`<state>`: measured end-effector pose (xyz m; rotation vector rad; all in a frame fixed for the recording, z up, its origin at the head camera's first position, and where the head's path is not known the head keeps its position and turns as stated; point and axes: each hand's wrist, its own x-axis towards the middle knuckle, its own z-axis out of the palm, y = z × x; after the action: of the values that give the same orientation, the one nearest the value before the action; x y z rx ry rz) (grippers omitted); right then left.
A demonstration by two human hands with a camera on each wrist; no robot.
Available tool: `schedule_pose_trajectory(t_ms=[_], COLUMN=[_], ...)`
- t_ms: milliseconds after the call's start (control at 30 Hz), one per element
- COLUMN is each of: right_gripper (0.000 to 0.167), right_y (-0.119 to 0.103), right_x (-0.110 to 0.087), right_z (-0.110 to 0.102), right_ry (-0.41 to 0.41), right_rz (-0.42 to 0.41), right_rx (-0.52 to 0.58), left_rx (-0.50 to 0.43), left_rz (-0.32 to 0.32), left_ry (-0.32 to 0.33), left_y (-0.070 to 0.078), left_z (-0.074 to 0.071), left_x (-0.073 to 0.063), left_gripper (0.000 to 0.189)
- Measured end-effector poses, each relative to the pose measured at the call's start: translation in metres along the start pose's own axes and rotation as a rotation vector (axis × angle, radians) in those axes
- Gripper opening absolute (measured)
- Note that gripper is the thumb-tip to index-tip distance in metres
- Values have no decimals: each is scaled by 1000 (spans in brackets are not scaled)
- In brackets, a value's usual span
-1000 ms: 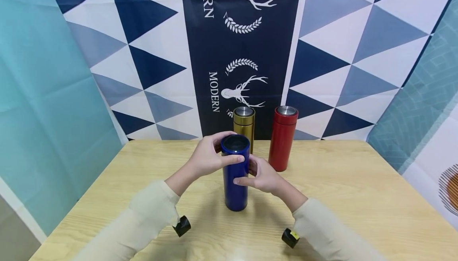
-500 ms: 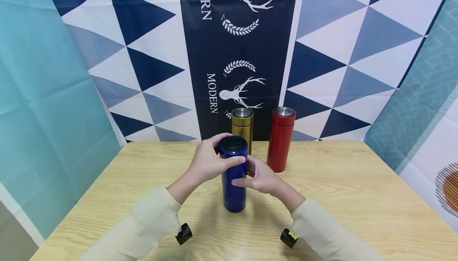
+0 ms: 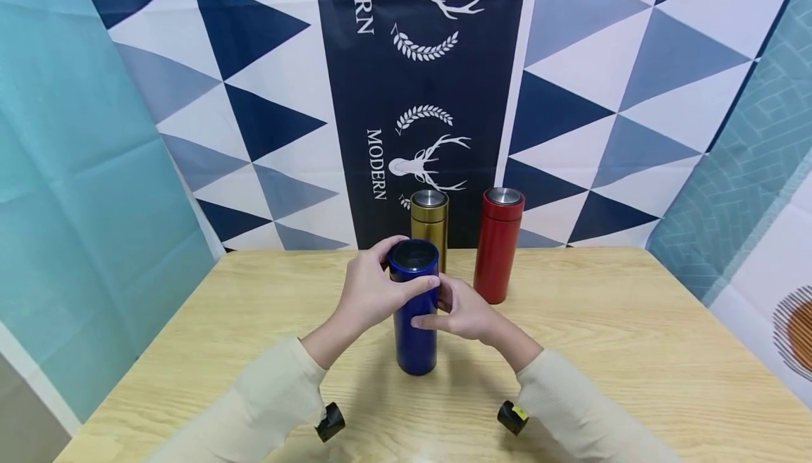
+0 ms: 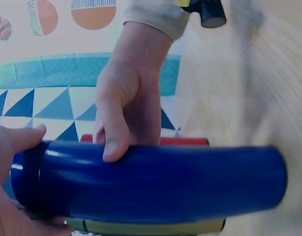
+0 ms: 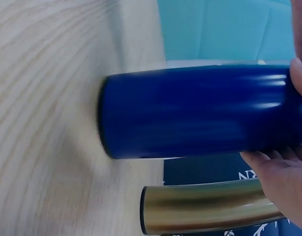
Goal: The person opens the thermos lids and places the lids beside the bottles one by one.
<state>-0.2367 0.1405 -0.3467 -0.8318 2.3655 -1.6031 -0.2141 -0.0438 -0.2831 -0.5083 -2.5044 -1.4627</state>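
A blue thermos flask [image 3: 416, 343] with a dark glossy top stands upright at the middle of the table, held by both hands. My left hand [image 3: 373, 283] grips its lid [image 3: 398, 271] from the left, thumb across the front and fingers behind. Lower down, my right hand [image 3: 466, 311] grips the body from the right, its thumb on the front. In the left wrist view a dark seam separates the lid from the body. Whether the flask's base touches the table is hard to tell. The fingers behind the flask are mostly hidden.
Behind the blue flask stands a gold flask [image 3: 429, 227], partly hidden by it. A red flask [image 3: 500, 248] is to the right of the gold one. The wooden table [image 3: 603, 322] ends at a patterned cloth backdrop [image 3: 273, 96]. Small black devices [image 3: 330, 422] hang below both sleeves.
My left hand has turned slightly, its thumb shifting right across the front of the lid, with the left forearm moving right. The right hand keeps its grip, and the flask stays upright.
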Motion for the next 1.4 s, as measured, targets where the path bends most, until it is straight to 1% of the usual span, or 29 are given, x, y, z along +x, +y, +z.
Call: schedule_pose_trajectory(t_ms=[100, 167, 300, 400, 500, 600, 700, 833, 900, 1033, 1167, 1267, 1400], right_gripper=[70, 69, 70, 71, 72, 71, 71, 72, 72, 71, 71, 72, 74], right_y=[-1, -1, -2, -3, -4, -3, -3, -4, -5, -4, -3, -3, -4], right_x=[-3, -4, -4, -3, -2, -1, 1, 1, 1, 1, 1, 1, 1], right_z=[-2, -3, -3, -3, -3, -2, -1, -1, -2, -1, 0, -1, -2], right_ry=[-6, -10, -22, -17, -19, -34, -49, -59, -58, -65, -69, -64, -55], right_rz=[13, 18, 30, 51, 56, 49, 42, 31, 29, 18, 16, 23, 35], right_rx=[-8, -3, 8, 12, 13, 23, 44, 55, 54, 54, 51, 40, 29], left_rx=[37, 74, 109, 73, 64, 135, 231, 334, 371, 423, 477, 497, 519], left_rz=[12, 25, 96, 168, 217, 253, 279, 285, 284, 289, 282, 287, 326], left_ry=[-72, -148, -306, -445, -590, -702, -784, -843, -857, -874, -862, -849, -832], left_y=[-2, -3, -5, -5, 1, 13, 28, 41, 45, 48, 50, 50, 49], left_z=[-4, -12, -33, -49, -59, -65, -66, -62, -60, -58, -56, -56, -58], left_x=[5, 11, 28, 45, 61, 71, 76, 79, 80, 79, 79, 78, 77], left_gripper=[69, 70, 74, 75, 75, 75, 75, 73, 71, 65, 57, 56, 57])
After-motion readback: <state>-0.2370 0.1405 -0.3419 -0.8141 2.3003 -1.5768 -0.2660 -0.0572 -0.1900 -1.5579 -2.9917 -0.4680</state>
